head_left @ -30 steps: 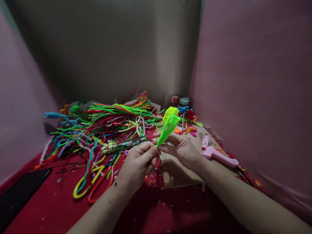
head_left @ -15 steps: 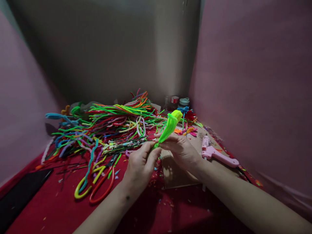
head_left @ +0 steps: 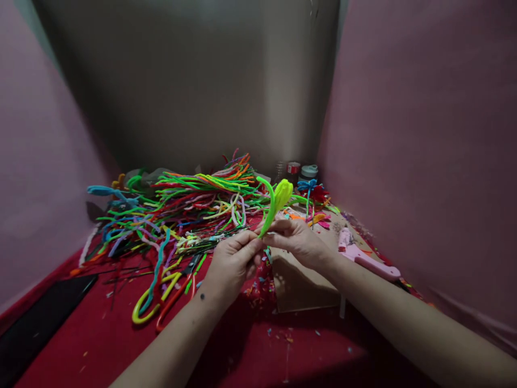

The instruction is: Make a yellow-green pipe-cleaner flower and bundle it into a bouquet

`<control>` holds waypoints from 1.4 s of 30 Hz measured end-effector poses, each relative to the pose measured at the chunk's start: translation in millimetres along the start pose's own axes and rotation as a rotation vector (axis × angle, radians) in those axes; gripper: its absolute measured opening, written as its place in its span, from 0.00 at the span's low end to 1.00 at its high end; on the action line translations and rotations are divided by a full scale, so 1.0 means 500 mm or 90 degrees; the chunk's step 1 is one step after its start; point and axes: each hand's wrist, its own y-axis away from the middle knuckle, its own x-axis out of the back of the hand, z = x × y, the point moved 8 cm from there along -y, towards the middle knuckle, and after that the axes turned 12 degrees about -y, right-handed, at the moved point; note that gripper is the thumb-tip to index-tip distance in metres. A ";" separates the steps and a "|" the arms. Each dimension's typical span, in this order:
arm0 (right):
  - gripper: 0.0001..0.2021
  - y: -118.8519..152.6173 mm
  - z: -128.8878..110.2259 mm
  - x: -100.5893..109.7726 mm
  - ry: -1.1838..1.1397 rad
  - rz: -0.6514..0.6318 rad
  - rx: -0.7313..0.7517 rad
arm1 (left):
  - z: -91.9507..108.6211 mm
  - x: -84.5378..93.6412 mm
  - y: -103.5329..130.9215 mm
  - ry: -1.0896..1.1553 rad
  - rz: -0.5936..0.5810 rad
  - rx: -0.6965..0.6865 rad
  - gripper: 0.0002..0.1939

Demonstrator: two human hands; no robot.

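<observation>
Hands [head_left: 297, 242] near left edge of cardboard [head_left: 302, 288]

Nearer me than my left hand [head_left: 234, 264] and right hand [head_left: 301, 242], I have passing room over the scrap-speckled red cloth [head_left: 266, 350]. To the left, a tangled heap of many-coloured fuzzy stems [head_left: 194, 202] and scissors with yellow and red handles [head_left: 142, 321] obstruct me; to the right, a pink plastic glue gun [head_left: 369, 261].

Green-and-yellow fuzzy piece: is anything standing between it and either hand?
Nothing visible. The left hand pinches the green-and-yellow piece at its lower end, and the right hand has fingers there too. The pink glue gun lies off to the right.
</observation>
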 end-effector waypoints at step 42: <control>0.06 -0.006 -0.010 -0.007 -0.007 0.018 0.083 | 0.003 0.000 0.004 0.038 -0.009 -0.015 0.14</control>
